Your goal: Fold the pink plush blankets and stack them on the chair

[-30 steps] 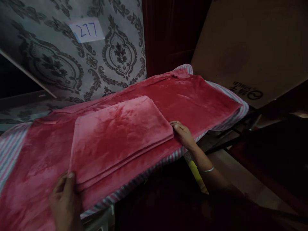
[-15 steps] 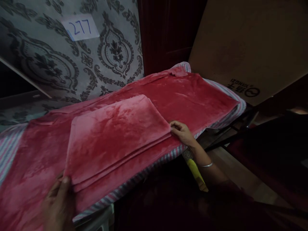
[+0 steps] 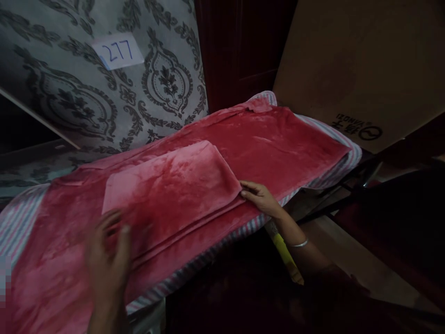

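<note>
A folded red plush cloth lies in a rectangle on top of a larger red plush cover. Its layered near edge shows along the front. My right hand, with a silver bangle at the wrist, pinches the cloth's right near corner between thumb and fingers. Over the left end of the same cloth is my left hand, blurred by motion, thumb and fingers apart with nothing between them. Whether its fingertips touch the cloth I cannot tell.
Beneath the cover, a striped cloth shows at the edges of the long narrow surface. Patterned wallpaper with a paper marked 277 stands behind. A large cardboard box leans at the back right. Something yellow hangs below the front edge.
My left hand has let go of the cloth's left near corner and moved up and right over it. My right hand stays at the right corner, which looks more rounded. The view has shifted slightly.
</note>
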Available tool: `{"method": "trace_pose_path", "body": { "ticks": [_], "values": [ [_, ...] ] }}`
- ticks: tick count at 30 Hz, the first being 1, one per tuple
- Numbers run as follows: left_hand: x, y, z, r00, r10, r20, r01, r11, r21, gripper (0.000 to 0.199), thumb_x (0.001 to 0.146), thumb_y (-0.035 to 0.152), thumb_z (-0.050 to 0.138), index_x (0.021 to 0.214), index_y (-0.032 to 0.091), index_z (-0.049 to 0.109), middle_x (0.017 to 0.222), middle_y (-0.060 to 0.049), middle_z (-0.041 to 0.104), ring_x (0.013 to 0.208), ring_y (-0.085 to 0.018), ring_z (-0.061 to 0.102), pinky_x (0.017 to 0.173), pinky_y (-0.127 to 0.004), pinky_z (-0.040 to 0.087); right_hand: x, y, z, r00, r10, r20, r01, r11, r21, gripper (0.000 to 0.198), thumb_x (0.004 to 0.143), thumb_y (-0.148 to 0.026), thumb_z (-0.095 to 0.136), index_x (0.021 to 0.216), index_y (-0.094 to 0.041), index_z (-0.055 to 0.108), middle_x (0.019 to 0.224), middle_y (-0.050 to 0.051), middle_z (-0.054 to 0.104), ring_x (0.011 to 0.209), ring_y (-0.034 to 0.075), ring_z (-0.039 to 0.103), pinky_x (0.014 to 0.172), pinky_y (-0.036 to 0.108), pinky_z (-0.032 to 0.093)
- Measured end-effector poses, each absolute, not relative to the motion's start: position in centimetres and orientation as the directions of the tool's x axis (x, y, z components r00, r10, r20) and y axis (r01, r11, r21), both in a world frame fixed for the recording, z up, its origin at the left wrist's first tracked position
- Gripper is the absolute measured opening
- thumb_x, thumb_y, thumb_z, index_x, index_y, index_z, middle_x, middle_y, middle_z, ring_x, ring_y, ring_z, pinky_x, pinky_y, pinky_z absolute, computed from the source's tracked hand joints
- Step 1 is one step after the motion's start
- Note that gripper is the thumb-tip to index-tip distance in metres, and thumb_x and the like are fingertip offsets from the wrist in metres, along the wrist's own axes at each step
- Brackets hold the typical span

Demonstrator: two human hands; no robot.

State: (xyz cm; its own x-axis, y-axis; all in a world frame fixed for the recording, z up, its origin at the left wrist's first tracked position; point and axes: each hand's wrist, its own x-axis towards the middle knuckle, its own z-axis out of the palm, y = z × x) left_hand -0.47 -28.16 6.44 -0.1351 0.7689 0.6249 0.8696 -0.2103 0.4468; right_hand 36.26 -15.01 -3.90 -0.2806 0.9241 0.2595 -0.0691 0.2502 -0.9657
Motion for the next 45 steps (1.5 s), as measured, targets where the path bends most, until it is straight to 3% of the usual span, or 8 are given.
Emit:
{"method": "trace_pose_path", "body": {
  "ticks": [2,4,10,14,20,28,34,45],
  "values": [
    [3.8,-24.8,8.5,0.108,0.811,0.575,0.788,-0.423,0.448,0.024,0.099,0.032,0.053,0.119,0.027,0.064,0.125,-0.004,0.070,0.108,-0.023,0.069,0.088,-0.039,0.060,36.1,-14.8,-4.0,-0.290,0.907,0.304,-0.029,0.309,-0.951,0.048,0.086,-0.056,0.072,0.124,-0.027,0.074,0.113,0.006,0.075,0.095,0.021,0.068,0.085,0.036,0.056],
    [8.4,-21.2,9.7,0.370,0.800,0.472,0.679,-0.580,0.450,0.033,0.099,0.033,0.053,0.129,0.022,0.063,0.137,-0.008,0.066,0.110,-0.022,0.069,0.096,-0.039,0.057,36.0,-14.7,-3.8,-0.302,0.881,0.365,0.004,0.384,-0.923,0.045,0.090,-0.053,0.069,0.127,-0.027,0.074,0.120,0.007,0.074,0.105,0.023,0.068,0.092,0.038,0.055],
    [15.3,-12.6,8.6,0.700,0.705,0.118,0.570,-0.650,0.502,0.043,0.096,0.029,0.055,0.138,0.019,0.061,0.123,-0.009,0.074,0.109,-0.021,0.069,0.097,-0.034,0.054,35.6,-14.4,-3.4,-0.331,0.822,0.464,0.065,0.510,-0.858,0.041,0.096,-0.040,0.061,0.133,-0.027,0.069,0.124,0.008,0.073,0.112,0.024,0.068,0.099,0.040,0.053],
    [14.8,-11.3,8.1,0.691,0.719,0.072,0.647,-0.661,0.380,0.028,0.094,0.028,0.059,0.118,0.017,0.069,0.116,-0.010,0.073,0.104,-0.023,0.068,0.094,-0.036,0.053,35.2,-14.0,-3.8,-0.306,0.820,0.483,0.104,0.533,-0.840,0.047,0.094,-0.039,0.061,0.139,-0.026,0.064,0.134,0.009,0.070,0.119,0.026,0.066,0.103,0.042,0.051],
    [13.6,-12.4,7.9,0.541,0.832,0.123,0.803,-0.554,0.221,0.010,0.092,0.018,0.055,0.091,0.017,0.064,0.100,-0.008,0.065,0.089,-0.022,0.062,0.082,-0.035,0.051,34.0,-13.4,-3.9,-0.258,0.849,0.461,0.191,0.513,-0.837,0.040,0.088,-0.032,0.065,0.127,-0.023,0.070,0.120,0.010,0.075,0.104,0.027,0.070,0.092,0.041,0.054],
    [14.0,-11.2,8.5,0.598,0.783,0.172,0.657,-0.602,0.453,0.021,0.094,0.025,0.055,0.073,0.020,0.051,0.082,-0.001,0.056,0.077,-0.016,0.052,0.072,-0.031,0.043,33.3,-13.9,-2.2,-0.177,0.903,0.392,0.118,0.415,-0.902,0.030,0.085,-0.042,0.069,0.107,-0.023,0.074,0.097,0.004,0.074,0.085,0.022,0.064,0.076,0.033,0.049],
    [14.1,-10.8,8.4,0.606,0.776,0.175,0.623,-0.600,0.503,0.021,0.090,0.018,0.056,0.070,0.019,0.052,0.081,-0.002,0.054,0.077,-0.017,0.052,0.073,-0.032,0.042,33.3,-13.8,-2.3,-0.150,0.927,0.345,0.055,0.356,-0.933,0.028,0.083,-0.048,0.069,0.077,-0.021,0.065,0.069,-0.002,0.055,0.067,0.015,0.049,0.063,0.027,0.037],
    [14.0,-10.6,7.8,0.579,0.803,0.138,0.569,-0.520,0.637,0.013,0.085,0.027,0.062,0.077,0.018,0.066,0.078,0.000,0.054,0.074,-0.015,0.051,0.070,-0.029,0.042,32.2,-13.8,-2.2,-0.063,0.935,0.350,-0.046,0.348,-0.936,0.032,0.083,-0.055,0.071,0.086,-0.023,0.072,0.078,0.002,0.067,0.075,0.019,0.058,0.071,0.031,0.047]
  ]
}}
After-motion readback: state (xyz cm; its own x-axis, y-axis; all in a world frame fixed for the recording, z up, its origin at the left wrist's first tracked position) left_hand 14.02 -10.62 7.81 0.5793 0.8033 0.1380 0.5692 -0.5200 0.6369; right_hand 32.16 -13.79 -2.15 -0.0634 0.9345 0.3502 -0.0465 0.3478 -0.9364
